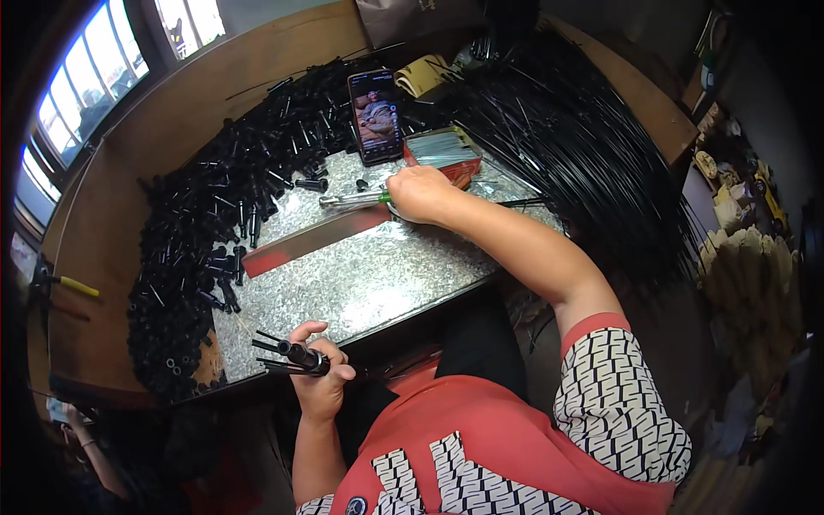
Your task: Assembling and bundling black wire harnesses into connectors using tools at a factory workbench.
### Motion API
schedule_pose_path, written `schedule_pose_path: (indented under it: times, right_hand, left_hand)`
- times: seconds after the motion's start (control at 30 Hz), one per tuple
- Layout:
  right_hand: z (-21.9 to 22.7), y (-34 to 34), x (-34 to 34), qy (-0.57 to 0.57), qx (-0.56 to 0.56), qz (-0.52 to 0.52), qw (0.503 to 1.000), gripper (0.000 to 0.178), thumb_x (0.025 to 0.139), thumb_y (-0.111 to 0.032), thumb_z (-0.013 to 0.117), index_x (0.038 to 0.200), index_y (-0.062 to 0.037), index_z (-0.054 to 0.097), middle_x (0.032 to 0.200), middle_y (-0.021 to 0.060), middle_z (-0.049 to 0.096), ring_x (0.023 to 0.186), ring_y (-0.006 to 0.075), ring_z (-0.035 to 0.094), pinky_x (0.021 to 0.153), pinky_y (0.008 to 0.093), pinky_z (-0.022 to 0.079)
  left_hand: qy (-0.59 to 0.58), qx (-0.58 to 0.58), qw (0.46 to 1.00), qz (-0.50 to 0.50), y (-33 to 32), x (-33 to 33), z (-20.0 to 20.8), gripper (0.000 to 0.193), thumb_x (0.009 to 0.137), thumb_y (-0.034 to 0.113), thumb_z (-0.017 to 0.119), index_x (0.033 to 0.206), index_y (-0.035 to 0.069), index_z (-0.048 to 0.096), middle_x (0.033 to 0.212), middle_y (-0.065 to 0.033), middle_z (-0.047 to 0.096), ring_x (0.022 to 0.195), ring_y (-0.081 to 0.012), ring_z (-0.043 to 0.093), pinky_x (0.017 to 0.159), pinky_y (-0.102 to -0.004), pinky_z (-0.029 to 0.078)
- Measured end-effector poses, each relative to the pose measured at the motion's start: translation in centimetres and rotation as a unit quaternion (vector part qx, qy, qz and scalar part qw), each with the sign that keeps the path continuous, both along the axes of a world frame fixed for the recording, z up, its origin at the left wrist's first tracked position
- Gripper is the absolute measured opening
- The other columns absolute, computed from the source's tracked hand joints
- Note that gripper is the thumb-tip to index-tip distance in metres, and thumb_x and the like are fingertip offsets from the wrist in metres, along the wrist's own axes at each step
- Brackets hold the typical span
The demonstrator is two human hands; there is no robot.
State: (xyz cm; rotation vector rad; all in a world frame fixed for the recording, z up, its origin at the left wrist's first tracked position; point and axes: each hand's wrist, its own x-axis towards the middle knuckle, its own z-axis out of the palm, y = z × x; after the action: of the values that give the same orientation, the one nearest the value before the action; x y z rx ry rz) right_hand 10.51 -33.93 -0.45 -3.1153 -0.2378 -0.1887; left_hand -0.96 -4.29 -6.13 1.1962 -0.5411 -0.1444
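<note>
Near the front edge of the table, my left hand (319, 388) is closed around a black cylindrical part (302, 355) with an open end. Several thin black rods (268, 345) stick out to the left alongside it. Out over the table, my right hand (419, 194) is wrapped round the green handle of a pair of pliers (350, 200), whose metal jaws point left. Its fingertips are partly hidden from this view. Just below the pliers, a long flat bar (313, 240), grey and red, lies slantwise on the speckled stone tabletop (369, 283).
Heaped black tubular parts (206, 184) cover the left and back of the table, inside a wooden rim (112, 202). A phone (375, 120) leans at the back beside a red box of thin pale rods (442, 153). Long black rods (584, 146) pile up at right. Another person's arm (103, 459) shows lower left.
</note>
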Motion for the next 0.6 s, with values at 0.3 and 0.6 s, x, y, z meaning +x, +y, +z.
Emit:
schedule_pose_path:
  times: [0.3, 0.6]
  right_hand:
    - [-0.1, -1.0, 0.0, 0.014, 0.04, -0.015, 0.999, 0.02, 0.076, -0.017, 0.061, 0.081, 0.003, 0.063, 0.082, 0.0226, 0.066, 0.081, 0.0349, 0.065, 0.072, 0.0434, 0.051]
    - [1.1, -1.3, -3.5, 0.051, 0.401, 0.005, 0.914, 0.016, 0.089, -0.018, 0.057, 0.084, -0.003, 0.054, 0.062, 0.0017, 0.047, 0.057, 0.0104, 0.046, 0.053, 0.0292, 0.039]
  left_hand:
    - [-0.003, 0.005, 1.0, 0.004, -0.4, 0.3, -0.4, 0.068, 0.074, 0.024, 0.079, 0.12, 0.001, 0.035, 0.062, 0.0028, 0.043, 0.05, -0.0061, 0.04, 0.048, -0.0197, 0.035]
    - [0.038, -0.004, 0.999, 0.015, -0.7, 0.1, 0.4, 0.07, 0.067, 0.016, 0.084, 0.118, -0.002, 0.039, 0.06, 0.0048, 0.045, 0.055, -0.0032, 0.042, 0.054, -0.0171, 0.036]
